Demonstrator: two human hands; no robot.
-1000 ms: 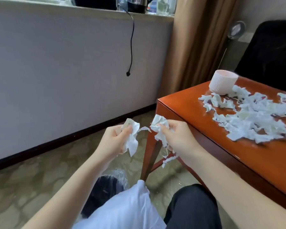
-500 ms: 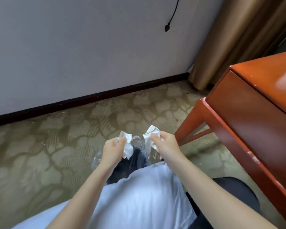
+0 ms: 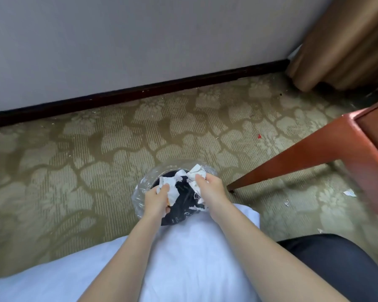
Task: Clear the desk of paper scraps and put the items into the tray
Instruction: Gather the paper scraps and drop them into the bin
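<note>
Where patterned carpet [image 3: 96, 153] meets wall [image 3: 118, 40], bin [image 3: 140, 192] stands.

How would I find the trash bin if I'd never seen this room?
Start at the orange desk leg and look left across the patterned carpet. The bin stands there under both hands, left hand and right hand, each clutching paper scraps. It alone is round, black inside, with a clear plastic liner.
</note>
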